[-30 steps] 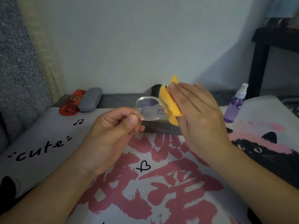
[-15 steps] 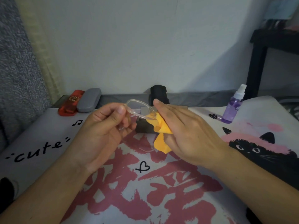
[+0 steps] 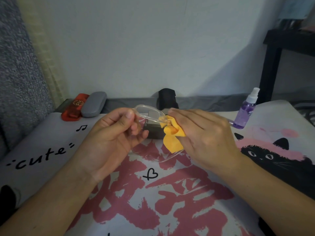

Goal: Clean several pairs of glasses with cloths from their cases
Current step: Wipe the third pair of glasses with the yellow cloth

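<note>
- At centre, above the printed cloth-covered surface [image 3: 51, 133]: clear-framed glasses [image 3: 150, 114] held up between both hands
- Left hand [image 3: 112, 133]: palm turned up, thumb and curled fingers pinching the left end of the clear frame; grip closed on the frame
- Right hand [image 3: 202, 135]: back of hand toward the camera, fingers pressing a yellow cloth [image 3: 172, 135] onto the right part of the glasses; the cloth is bunched around the frame there, and the thumb is hidden behind the cloth
- One clear temple arm hangs below the cloth and curves down toward the surface; whether it touches the surface cannot be told
- Behind the glasses, between the hands: a dark box-like case [image 3: 153, 132] resting on the surface, partly hidden
- Farther back, at the wall: a black object [image 3: 167, 97] standing upright, type unclear
- Far left: red case [image 3: 75, 107] and grey case [image 3: 93, 106], side by side and touching, both closed
- Far right: purple spray bottle [image 3: 245, 110] with a white nozzle, upright, well apart from the hands
- Surface print: the word "cute" and a music note at left, large pink brush strokes and a small heart at near centre, a black cat at right
- Right background: a dark table leg [image 3: 269, 68] against the pale wall
</note>
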Tool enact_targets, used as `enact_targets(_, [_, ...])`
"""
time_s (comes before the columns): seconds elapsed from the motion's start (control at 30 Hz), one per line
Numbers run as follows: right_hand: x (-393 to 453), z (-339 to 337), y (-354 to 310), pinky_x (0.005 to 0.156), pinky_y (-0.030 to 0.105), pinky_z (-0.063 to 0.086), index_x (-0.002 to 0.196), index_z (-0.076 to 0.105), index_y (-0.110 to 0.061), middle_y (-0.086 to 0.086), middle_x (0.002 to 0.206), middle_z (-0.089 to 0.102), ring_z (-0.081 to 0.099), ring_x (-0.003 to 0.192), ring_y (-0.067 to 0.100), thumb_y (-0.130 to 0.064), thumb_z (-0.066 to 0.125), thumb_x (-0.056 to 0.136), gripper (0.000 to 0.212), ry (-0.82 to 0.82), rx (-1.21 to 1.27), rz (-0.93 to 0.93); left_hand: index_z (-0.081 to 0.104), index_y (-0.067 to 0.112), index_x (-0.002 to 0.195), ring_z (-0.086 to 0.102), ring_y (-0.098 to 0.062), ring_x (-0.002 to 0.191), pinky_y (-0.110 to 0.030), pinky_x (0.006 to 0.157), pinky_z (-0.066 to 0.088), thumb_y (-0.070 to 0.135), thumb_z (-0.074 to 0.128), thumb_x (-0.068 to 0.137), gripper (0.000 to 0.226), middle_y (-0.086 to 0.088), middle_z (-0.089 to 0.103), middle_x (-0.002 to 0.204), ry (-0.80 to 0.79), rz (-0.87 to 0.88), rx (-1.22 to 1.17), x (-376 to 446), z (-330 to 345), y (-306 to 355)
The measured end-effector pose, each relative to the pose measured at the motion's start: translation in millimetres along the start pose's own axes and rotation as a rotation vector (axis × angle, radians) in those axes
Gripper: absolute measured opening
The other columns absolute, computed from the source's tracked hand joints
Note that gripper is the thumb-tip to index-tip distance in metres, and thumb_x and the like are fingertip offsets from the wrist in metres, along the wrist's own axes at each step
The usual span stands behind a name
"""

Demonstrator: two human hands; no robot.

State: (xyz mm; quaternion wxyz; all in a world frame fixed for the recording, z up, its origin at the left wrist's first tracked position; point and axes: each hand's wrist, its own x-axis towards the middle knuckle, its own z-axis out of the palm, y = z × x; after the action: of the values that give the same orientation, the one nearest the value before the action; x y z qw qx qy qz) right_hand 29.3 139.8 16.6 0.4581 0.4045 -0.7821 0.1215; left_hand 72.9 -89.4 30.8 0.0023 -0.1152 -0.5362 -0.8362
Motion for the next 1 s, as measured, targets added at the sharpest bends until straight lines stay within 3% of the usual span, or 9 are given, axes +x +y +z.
enact_targets(0.27, [6.0, 2.7, -2.8, 0.1, 0.038, 0.05, 0.143, 0.051, 0.004, 0.017, 0.13, 0.067, 0.066, 0.115, 0.03, -0.005, 0.044, 0.092, 0.052, -0.142, 0.125, 0.033, 0.064, 0.009, 0.085, 0.046, -0.012, 0.069, -0.038, 0.086, 0.054, 0.018, 0.055, 0.096, 0.017, -0.002, 0.046, 0.072, 0.05, 0.052, 0.032, 2.4, -3.9, 3.8])
enact_targets(0.37, [5.0, -0.4, -3.2, 0.102, 0.039, 0.052, 0.134, 0.059, 0.004, 0.018, 0.138, 0.062, 0.065, 0.121, 0.029, 0.0, 0.035, 0.099, 0.043, -0.042, 0.177, 0.023, 0.066, 0.011, 0.084, 0.047, -0.012, 0.068, -0.037, 0.084, 0.054, 0.018, 0.053, 0.096, 0.019, -0.001, 0.048, 0.071, 0.048, 0.046, 0.024, 2.1, -3.8, 5.8])
enact_targets(0.43, [5.2, -2.7, -3.7, 0.097, 0.035, 0.055, 0.121, 0.069, 0.006, 0.018, 0.126, 0.07, 0.071, 0.112, 0.028, -0.006, 0.032, 0.107, 0.041, 0.11, 0.135, 0.033, 0.067, 0.011, 0.084, 0.047, -0.012, 0.067, -0.034, 0.077, 0.054, 0.02, 0.056, 0.094, 0.017, -0.001, 0.048, 0.07, 0.033, 0.02, 0.011, 0.7, -1.6, 6.3])
enact_targets(0.53, [4.4, -4.7, -0.8, 0.081, 0.026, 0.053, 0.107, 0.077, 0.002, 0.012, 0.104, 0.078, 0.076, 0.088, 0.023, -0.013, 0.06, 0.102, 0.023, 0.255, 0.0, 0.063, 0.068, 0.011, 0.084, 0.046, -0.012, 0.065, -0.029, 0.067, 0.051, 0.02, 0.058, 0.09, 0.015, -0.001, 0.048, 0.068, 0.009, -0.019, -0.01, -1.8, 3.1, 5.7])
enact_targets(0.63, [2.9, -6.9, 3.9, 0.058, 0.029, 0.048, 0.092, 0.079, -0.001, 0.008, 0.075, 0.075, 0.066, 0.06, 0.02, -0.025, 0.071, 0.097, 0.026, 0.245, -0.083, 0.079, 0.068, 0.011, 0.085, 0.047, -0.012, 0.065, -0.029, 0.068, 0.05, 0.024, 0.066, 0.086, 0.013, 0.0, 0.05, 0.068, -0.039, -0.019, -0.019, -3.4, 2.9, 5.5])
enact_targets(0.73, [5.5, -7.0, 9.6, 0.05, 0.028, 0.038, 0.085, 0.075, -0.003, 0.005, 0.064, 0.065, 0.055, 0.05, 0.02, -0.025, 0.056, 0.105, 0.035, 0.153, -0.07, 0.105, 0.064, 0.008, 0.087, 0.047, -0.012, 0.065, -0.029, 0.069, 0.052, 0.023, 0.069, 0.083, 0.016, 0.001, 0.055, 0.071, -0.037, -0.003, 0.0, -4.1, 5.6, 4.9])
enact_targets(0.83, [4.2, -2.2, 10.1, 0.054, 0.025, 0.046, 0.103, 0.073, -0.007, 0.005, 0.077, 0.07, 0.063, 0.06, 0.02, -0.013, 0.055, 0.097, 0.02, -0.03, 0.05, 0.202, 0.061, 0.007, 0.086, 0.045, -0.012, 0.064, -0.028, 0.069, 0.053, 0.02, 0.065, 0.082, 0.014, 0.0, 0.055, 0.069, 0.033, 0.018, 0.005, -3.2, 7.8, 5.6])
enact_targets(0.9, [5.6, -2.2, 5.5, 0.071, 0.009, 0.045, 0.119, 0.071, -0.017, -0.006, 0.097, 0.073, 0.066, 0.082, 0.005, 0.0, 0.06, 0.093, 0.033, -0.164, 0.296, 0.433, 0.066, 0.01, 0.082, 0.046, -0.012, 0.064, -0.028, 0.07, 0.054, 0.021, 0.066, 0.081, 0.011, 0.0, 0.052, 0.068, 0.04, 0.031, 0.027, -2.7, 5.9, 5.7])
enact_targets(1.0, [8.0, -1.1, 0.9, 0.08, 0.007, 0.047, 0.117, 0.072, -0.03, -0.019, 0.104, 0.072, 0.065, 0.097, -0.005, 0.009, 0.065, 0.089, 0.049, -0.135, 0.572, 0.754, 0.073, 0.018, 0.078, 0.048, -0.012, 0.067, -0.03, 0.075, 0.053, 0.026, 0.07, 0.081, 0.009, 0.0, 0.052, 0.068, -0.018, 0.028, 0.096, -3.9, 3.4, 1.8])
